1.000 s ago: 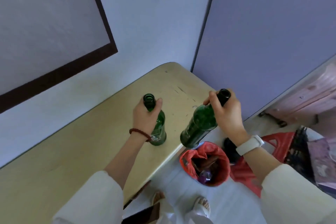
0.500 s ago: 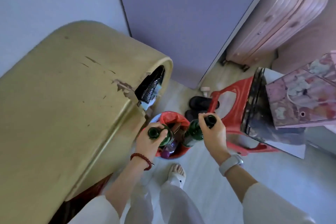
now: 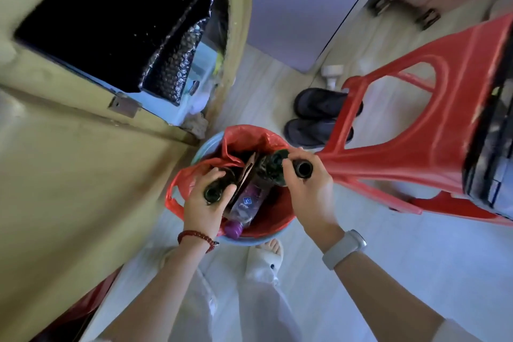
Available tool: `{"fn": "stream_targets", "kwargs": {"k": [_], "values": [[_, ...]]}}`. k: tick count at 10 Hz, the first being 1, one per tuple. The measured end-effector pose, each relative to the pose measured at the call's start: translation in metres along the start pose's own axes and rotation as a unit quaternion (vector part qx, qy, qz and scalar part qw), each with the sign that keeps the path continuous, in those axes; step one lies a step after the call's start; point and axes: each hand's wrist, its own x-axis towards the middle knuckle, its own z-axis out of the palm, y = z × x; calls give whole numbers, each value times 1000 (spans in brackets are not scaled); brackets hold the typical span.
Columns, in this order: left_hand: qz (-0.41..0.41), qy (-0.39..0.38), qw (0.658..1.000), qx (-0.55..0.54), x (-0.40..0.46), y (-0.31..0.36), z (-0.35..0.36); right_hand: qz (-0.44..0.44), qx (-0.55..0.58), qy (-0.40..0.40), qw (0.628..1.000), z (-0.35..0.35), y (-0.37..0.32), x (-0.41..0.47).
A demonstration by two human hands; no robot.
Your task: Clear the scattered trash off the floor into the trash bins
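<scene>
Both bottles have dropped into the bin (image 3: 256,240), necks up. Worktop (image 3: 69,175) and red stool (image 3: 433,133) crowd its rim. My left hand (image 3: 205,203) grips one green bottle (image 3: 213,192); my right hand (image 3: 308,189) grips the other bottle (image 3: 303,168).

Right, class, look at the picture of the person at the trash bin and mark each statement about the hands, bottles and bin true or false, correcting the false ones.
1. Each hand grips the neck of a dark green glass bottle. True: the left hand holds the left bottle, the right hand the right bottle.
2. The trash bin has a black liner. False: the liner is red.
3. A clear plastic bottle with a purple cap lies in the bin. True.
4. A red plastic stool stands beside the bin. True.
5. The slippers sit inside the bin. False: they are on the floor by the stool.
</scene>
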Motion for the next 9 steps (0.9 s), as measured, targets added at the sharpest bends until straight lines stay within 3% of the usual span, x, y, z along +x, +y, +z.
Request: {"fn": "stream_targets", "kwargs": {"k": [1, 3, 5, 6, 7, 8, 9], "values": [[8, -1, 999, 36, 9, -15, 9, -21, -11, 3, 1000, 4, 6, 5], [-81, -57, 988, 117, 28, -47, 11, 2, -11, -59, 998, 34, 32, 20], [32, -84, 927, 364, 31, -67, 1, -12, -124, -139, 982, 54, 60, 18], [30, -154, 867, 473, 19, -67, 0, -46, -252, -212, 943, 64, 80, -2], [6, -200, 842, 502, 8, -67, -7, -50, -322, -282, 902, 64, 93, -16], [-11, -216, 844, 490, -11, -61, -19, -73, -404, -381, 828, 60, 103, -28], [-31, -202, 858, 471, -24, -46, -33, -65, -465, -392, 791, 73, 98, -25]]}}
